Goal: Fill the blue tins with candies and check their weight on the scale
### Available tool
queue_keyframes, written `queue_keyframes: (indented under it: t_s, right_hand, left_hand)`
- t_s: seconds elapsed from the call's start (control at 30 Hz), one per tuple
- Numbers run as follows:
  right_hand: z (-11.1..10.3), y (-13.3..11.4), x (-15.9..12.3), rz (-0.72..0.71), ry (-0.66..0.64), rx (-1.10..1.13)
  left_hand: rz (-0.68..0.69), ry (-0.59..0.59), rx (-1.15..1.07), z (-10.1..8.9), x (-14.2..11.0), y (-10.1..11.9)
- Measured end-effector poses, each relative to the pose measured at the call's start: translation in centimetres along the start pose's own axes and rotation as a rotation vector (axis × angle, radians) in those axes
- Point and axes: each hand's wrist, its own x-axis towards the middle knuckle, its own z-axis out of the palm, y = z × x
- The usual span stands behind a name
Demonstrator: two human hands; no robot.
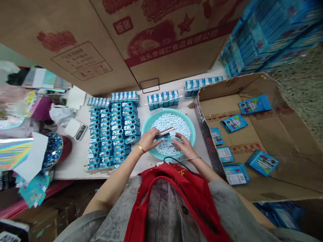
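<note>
A light teal basin (193, 129) full of small white pellets (174, 122) stands in front of me. My left hand (149, 140), a gold bracelet at its wrist, is closed round a small blue box (166, 136) over the basin's left part. A shiny metal tube (165, 131) lies along the top of that box, also at my left fingers; how it meets the box is unclear. My right hand (184, 145) is at the pellets on the right, its fingers apart and slightly curled, with nothing visible in them.
Rows of small blue boxes (111, 134) stand left of the basin, several showing white pellets in their openings. At right is an open carton (224, 101) with blue packs (262, 163). Large cartons (176, 43) form a wall behind. A small scale (75, 129) sits left.
</note>
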Motion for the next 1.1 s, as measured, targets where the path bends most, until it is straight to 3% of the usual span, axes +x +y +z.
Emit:
queue_keyframes:
  t_s: [0.1,0.27,0.33,0.43,0.53,0.6,0.73,0.8,0.87,0.97,1.1]
  right_hand:
    - [-0.9,-0.2,-0.5,-0.086,-0.037,-0.07]
    - [-1.3,0.0,-1.3,-0.11,-0.066,-0.099]
    - [-0.9,0.1,-1.7,-0.097,-0.075,-0.097]
    - [0.2,-0.6,-2.7,-0.098,-0.093,-0.093]
    - [0.3,-2.2,-3.4,-0.164,-0.125,-0.097]
    - [-1.2,-3.5,-3.3,-0.24,-0.09,-0.088]
    - [-8.8,-5.1,-2.0,-0.373,0.269,-0.254]
    - [-13.4,-5.1,-0.8,-0.345,0.456,-0.431]
    - [-16.9,-4.6,0.8,-0.287,0.528,-0.541]
    - [-18.7,-3.2,3.5,-0.195,0.504,-0.691]
    - [-17.3,-1.8,6.0,-0.105,0.437,-0.846]
  left_hand:
    - [-0.07,0.078,-0.073,-1.6,-3.2,-0.7]
    - [-0.312,0.209,-0.007,-5.3,-10.8,-2.8]
    - [-0.414,0.172,0.042,-5.9,-13.2,-4.5]
    - [-0.505,0.067,0.092,-5.1,-14.8,-7.8]
    - [-0.485,0.047,0.129,-3.0,-14.0,-10.9]
    - [-0.482,0.077,0.182,-1.7,-12.9,-12.1]
    - [-0.583,0.19,0.302,-0.7,-12.0,-11.6]
    - [-0.596,0.293,0.311,-0.9,-11.8,-10.4]
    - [-0.552,0.342,0.265,-0.9,-11.1,-9.1]
    - [-0.402,0.173,0.102,-0.3,-8.7,-7.0]
    - [-0.268,-0.222,0.057,0.9,-4.6,-3.8]
